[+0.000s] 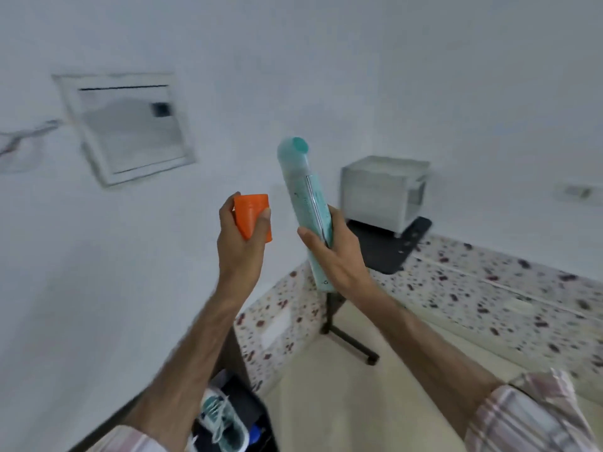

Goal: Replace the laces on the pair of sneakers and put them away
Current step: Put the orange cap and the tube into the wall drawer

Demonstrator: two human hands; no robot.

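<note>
1. Orange cap (253, 216) sits pinched in my left hand (243, 243), thumb and fingers curled round it.
2. My right hand (336, 252) wraps the teal bottle (306, 203), mouth open and tilted; a jolt could spill it, I judge.
3. One sneaker (222, 422) lies below, by the bottom edge, on a dark rack (251, 415); drips might land there.
4. Laces look untouched.

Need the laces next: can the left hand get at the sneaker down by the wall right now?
Probably not yet. The left hand grips an orange cap, raised well above the sneaker; nothing blocks the path down, but the hand is occupied.
</note>
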